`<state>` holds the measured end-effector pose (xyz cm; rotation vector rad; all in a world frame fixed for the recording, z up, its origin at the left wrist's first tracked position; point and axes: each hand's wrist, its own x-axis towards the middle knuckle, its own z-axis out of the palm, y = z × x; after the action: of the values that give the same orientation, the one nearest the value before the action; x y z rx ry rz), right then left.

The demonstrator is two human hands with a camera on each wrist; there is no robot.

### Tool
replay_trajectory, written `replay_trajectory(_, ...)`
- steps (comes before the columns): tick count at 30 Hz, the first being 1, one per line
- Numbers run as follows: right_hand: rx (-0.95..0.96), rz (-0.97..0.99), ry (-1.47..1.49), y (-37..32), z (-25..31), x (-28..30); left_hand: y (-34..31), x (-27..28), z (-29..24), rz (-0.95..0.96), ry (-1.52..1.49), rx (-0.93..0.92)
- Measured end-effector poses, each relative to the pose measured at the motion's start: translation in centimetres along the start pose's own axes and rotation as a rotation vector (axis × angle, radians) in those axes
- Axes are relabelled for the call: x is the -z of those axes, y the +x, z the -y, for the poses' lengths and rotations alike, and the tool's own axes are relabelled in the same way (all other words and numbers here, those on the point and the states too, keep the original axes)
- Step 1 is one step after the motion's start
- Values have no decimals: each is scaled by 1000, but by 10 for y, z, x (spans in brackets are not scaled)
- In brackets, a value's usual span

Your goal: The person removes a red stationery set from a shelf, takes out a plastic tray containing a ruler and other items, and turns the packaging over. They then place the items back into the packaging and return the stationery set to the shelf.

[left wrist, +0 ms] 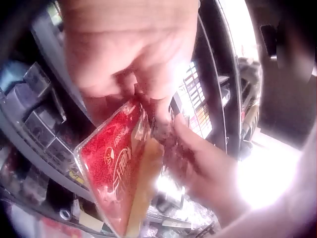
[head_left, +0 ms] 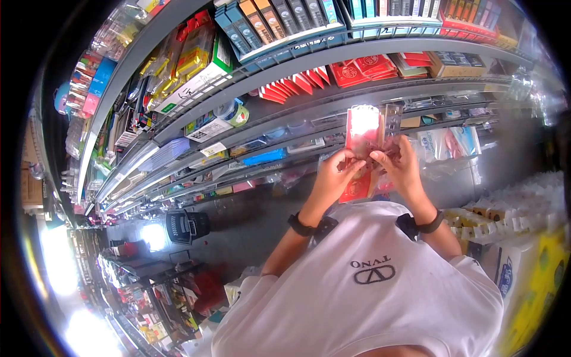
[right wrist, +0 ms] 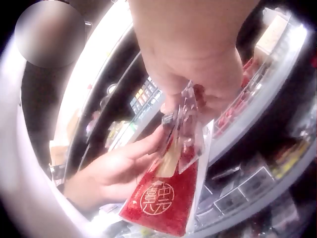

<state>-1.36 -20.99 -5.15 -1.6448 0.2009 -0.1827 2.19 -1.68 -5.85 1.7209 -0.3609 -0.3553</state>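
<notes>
In the head view both hands meet in front of the chest around a packet of red envelopes (head_left: 357,187) in a clear plastic sleeve. My left hand (head_left: 335,177) pinches its left side. Opposite it, my right hand (head_left: 402,169) has thumb and fingers on the crinkled clear plastic (right wrist: 192,136). Gold print and round lettering mark the red envelope face (right wrist: 163,201) in the right wrist view. A yellowish inner layer (left wrist: 143,186) shows beside the red face in the left wrist view. Bright glare washes out the packet's upper part in the head view.
Shelves with wire rails curve in front, holding rows of small boxes (head_left: 279,24) and more red envelopes (head_left: 366,70). A dark shopping basket (head_left: 187,226) stands on the floor at left. Yellow-and-white packs (head_left: 499,223) are piled close on the right.
</notes>
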Motion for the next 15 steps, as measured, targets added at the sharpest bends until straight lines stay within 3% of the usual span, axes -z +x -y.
replay_trajectory(3, -91, 7, 219, 1, 4, 3, 0, 4, -1, -68, -32, 46)
replay_trajectory(8, -148, -89, 294, 5, 17, 19, -3, 25, -4, -190, -276, 109)
replay_trajectory(15, -181, -103, 358, 9, 9, 39, -6, 59, 18, -261, -242, 128)
